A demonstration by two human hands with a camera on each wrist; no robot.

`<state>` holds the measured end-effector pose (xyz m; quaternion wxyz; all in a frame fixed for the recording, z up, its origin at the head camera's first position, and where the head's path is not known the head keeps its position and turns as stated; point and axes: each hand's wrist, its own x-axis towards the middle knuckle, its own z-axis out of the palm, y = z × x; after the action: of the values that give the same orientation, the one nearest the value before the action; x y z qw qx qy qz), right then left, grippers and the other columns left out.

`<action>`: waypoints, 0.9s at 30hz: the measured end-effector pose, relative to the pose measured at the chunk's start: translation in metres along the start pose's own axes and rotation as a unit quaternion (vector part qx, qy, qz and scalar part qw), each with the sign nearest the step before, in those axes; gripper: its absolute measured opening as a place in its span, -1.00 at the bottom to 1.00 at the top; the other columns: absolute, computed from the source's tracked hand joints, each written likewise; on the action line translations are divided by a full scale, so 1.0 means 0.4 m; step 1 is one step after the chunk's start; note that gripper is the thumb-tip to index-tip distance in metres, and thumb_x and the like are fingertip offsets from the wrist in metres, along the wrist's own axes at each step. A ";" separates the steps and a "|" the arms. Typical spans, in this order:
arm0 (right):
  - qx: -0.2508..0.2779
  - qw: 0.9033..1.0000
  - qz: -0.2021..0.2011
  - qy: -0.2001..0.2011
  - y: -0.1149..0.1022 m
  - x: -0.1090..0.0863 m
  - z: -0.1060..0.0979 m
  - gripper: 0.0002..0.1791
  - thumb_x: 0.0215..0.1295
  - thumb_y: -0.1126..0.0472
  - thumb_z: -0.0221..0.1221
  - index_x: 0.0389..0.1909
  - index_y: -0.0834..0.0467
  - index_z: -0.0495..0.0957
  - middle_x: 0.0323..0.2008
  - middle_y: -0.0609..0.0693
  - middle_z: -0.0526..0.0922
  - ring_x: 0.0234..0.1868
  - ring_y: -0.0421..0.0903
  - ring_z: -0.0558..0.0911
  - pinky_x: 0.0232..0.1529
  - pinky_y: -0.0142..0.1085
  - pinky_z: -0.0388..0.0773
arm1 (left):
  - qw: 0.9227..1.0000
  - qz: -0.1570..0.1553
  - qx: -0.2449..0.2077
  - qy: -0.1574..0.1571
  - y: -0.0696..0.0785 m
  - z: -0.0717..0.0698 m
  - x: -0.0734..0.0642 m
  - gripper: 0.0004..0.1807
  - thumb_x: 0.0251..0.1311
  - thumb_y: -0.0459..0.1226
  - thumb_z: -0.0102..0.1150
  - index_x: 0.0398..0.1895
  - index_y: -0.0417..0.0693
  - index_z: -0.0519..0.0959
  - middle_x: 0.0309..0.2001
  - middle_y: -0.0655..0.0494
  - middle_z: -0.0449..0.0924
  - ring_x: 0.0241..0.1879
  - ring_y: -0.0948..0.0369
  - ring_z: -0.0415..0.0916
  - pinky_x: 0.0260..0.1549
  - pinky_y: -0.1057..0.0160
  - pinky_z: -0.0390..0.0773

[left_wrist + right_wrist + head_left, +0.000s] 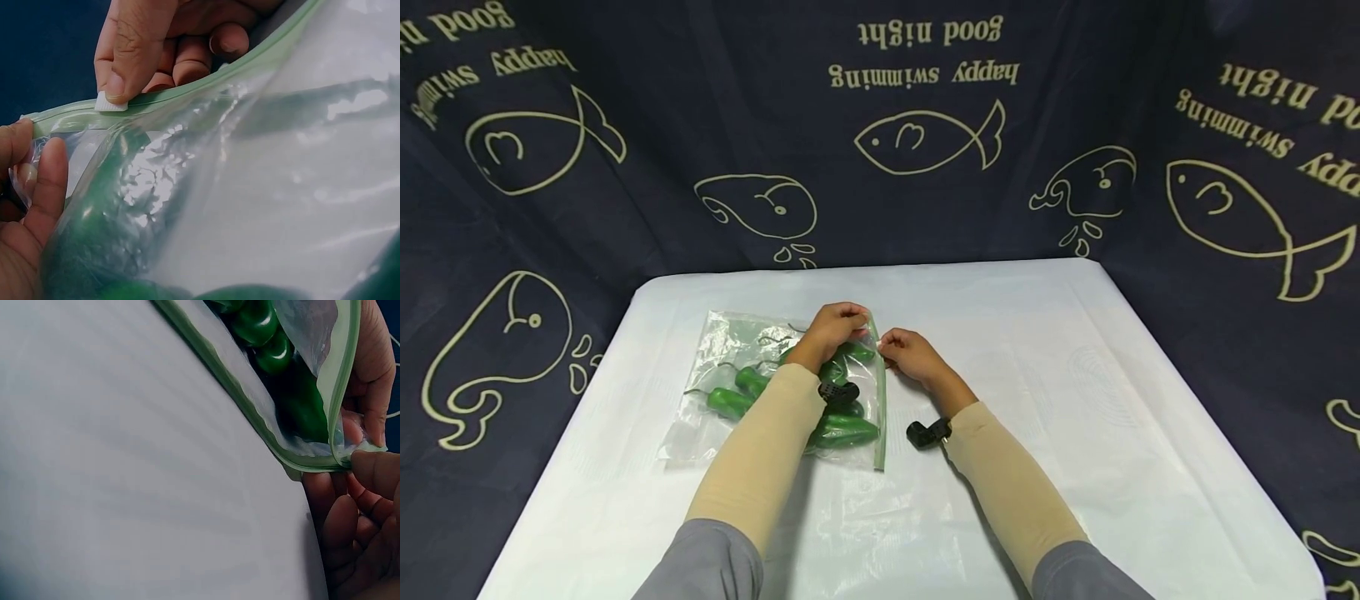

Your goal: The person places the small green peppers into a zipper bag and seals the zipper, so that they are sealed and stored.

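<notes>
A clear zip bag [711, 433] with a green zip strip [880, 442] lies on the table left of centre. Several long green peppers [730, 403] with thin stems are inside it. My left hand [833, 331] pinches the far end of the bag's mouth between thumb and finger. Just right of it, my right hand [913, 354] pinches a small white slider [111, 102] on the strip, thumb on top. In the right wrist view the mouth gapes, and peppers [256, 325] show between its two green edges. The left forearm covers part of the bag.
A white cloth covers the table [1075, 400], which extends to the right of the bag. Behind and at both sides hangs a dark blue curtain [925, 217] with fish drawings and lettering. Small black cameras [928, 433] sit on both wrists.
</notes>
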<state>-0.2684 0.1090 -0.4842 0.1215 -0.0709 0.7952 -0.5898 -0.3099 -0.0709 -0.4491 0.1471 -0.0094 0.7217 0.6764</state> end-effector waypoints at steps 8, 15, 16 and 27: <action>0.003 1.000 0.008 -0.001 0.000 -0.007 0.003 -0.86 0.41 0.23 0.14 -0.21 0.25 0.57 -0.48 -0.01 0.57 -0.45 -0.16 0.52 -0.48 -0.39 0.45 | 1.000 0.001 -0.010 0.000 -0.004 -0.001 0.003 -0.83 0.37 -0.41 0.13 -0.08 -0.33 0.61 -0.17 0.00 0.55 -0.28 0.24 0.55 -0.18 0.36 0.65; 0.002 1.000 0.013 -0.002 0.000 -0.011 0.006 -0.84 0.41 0.21 0.15 -0.20 0.25 0.57 -0.46 0.02 0.60 -0.43 -0.15 0.54 -0.47 -0.38 0.46 | 1.000 0.003 -0.014 -0.001 -0.007 -0.002 0.003 -0.82 0.37 -0.42 0.12 -0.06 -0.35 0.60 -0.16 -0.01 0.55 -0.26 0.23 0.55 -0.18 0.37 0.65; 0.003 1.000 0.012 -0.002 -0.001 -0.012 0.006 -0.83 0.41 0.21 0.15 -0.20 0.26 0.57 -0.45 0.02 0.60 -0.43 -0.15 0.54 -0.47 -0.38 0.46 | 1.000 0.003 -0.014 0.000 -0.006 -0.002 0.003 -0.82 0.37 -0.42 0.12 -0.06 -0.35 0.60 -0.16 -0.01 0.55 -0.27 0.23 0.55 -0.18 0.37 0.65; 0.000 1.000 0.011 0.002 -0.004 -0.024 0.010 -0.86 0.41 0.25 0.13 -0.22 0.28 0.56 -0.48 0.00 0.58 -0.44 -0.16 0.53 -0.44 -0.39 0.46 | 1.000 0.002 -0.013 -0.001 0.003 0.000 -0.002 -0.80 0.37 -0.42 0.12 -0.05 -0.39 0.58 -0.17 0.00 0.54 -0.29 0.25 0.55 -0.18 0.37 0.64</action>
<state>-0.2583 0.1071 -0.4828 0.1266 -0.0608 0.7961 -0.5887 -0.3093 -0.0711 -0.4475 0.1461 -0.0094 0.7125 0.6863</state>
